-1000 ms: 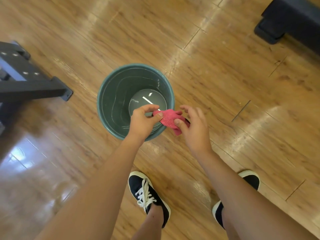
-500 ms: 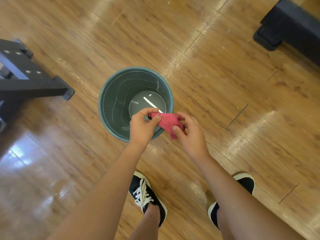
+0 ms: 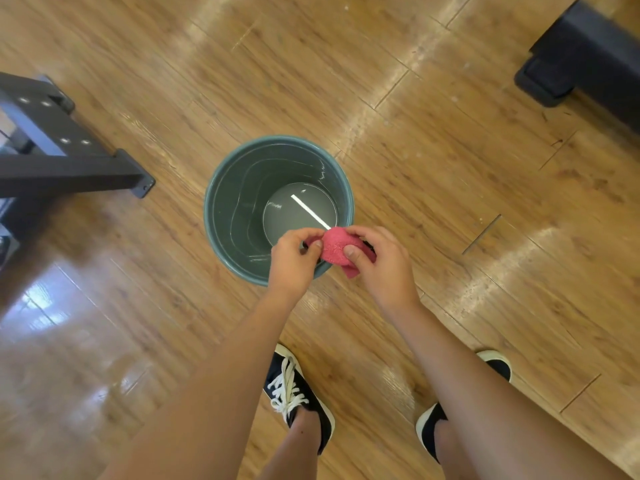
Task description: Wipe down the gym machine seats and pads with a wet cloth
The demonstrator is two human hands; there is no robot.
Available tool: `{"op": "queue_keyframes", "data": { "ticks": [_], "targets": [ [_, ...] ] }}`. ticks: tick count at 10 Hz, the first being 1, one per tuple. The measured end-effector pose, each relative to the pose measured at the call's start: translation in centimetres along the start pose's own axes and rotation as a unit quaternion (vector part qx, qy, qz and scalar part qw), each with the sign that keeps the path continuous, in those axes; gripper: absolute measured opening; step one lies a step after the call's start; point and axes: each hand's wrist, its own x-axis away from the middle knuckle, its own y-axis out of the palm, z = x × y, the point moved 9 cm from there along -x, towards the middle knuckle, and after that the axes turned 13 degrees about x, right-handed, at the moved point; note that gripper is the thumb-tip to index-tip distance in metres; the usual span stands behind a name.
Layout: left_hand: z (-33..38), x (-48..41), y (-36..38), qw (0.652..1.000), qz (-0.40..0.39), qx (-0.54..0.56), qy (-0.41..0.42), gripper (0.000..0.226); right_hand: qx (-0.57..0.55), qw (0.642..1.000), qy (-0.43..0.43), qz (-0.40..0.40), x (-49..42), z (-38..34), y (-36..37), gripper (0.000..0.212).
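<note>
A pink cloth (image 3: 335, 249) is bunched between both of my hands above the near right rim of a green bucket (image 3: 221, 216). My left hand (image 3: 294, 259) pinches the cloth's left end. My right hand (image 3: 377, 261) grips its right side, thumb on top, with a corner of cloth hanging below. The bucket stands on the wooden floor and holds shallow water that reflects a ceiling light. No seat or pad of a gym machine is in view.
A black metal machine frame foot (image 3: 69, 171) lies on the floor at the left. Another dark machine base (image 3: 581, 60) sits at the top right. My two feet in dark sneakers (image 3: 298, 393) stand just behind the bucket.
My hands have drawn closer together, and the cloth is bunched tighter between them. The view has shifted slightly; the bucket has stayed where it was.
</note>
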Motion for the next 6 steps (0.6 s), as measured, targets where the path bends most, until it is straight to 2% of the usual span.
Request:
{"op": "queue_keyframes", "data": {
  "ticks": [3, 4, 6],
  "targets": [
    [1.2, 0.9, -0.5, 0.997, -0.015, -0.008, 0.081, 0.025, -0.022, 0.999, -0.029, -0.008, 0.6, 0.3, 0.3, 0.037],
    [0.8, 1.0, -0.6, 0.997, -0.012, -0.015, 0.070, 0.026, -0.041, 0.999, -0.023, -0.011, 0.5, 0.4, 0.6, 0.041],
    [1.5, 1.5, -1.5, 0.997, 0.022, -0.009, 0.068, 0.026, 0.000, 0.999, -0.026, 0.027, 1.0, -0.8, -1.1, 0.044]
  ]
}}
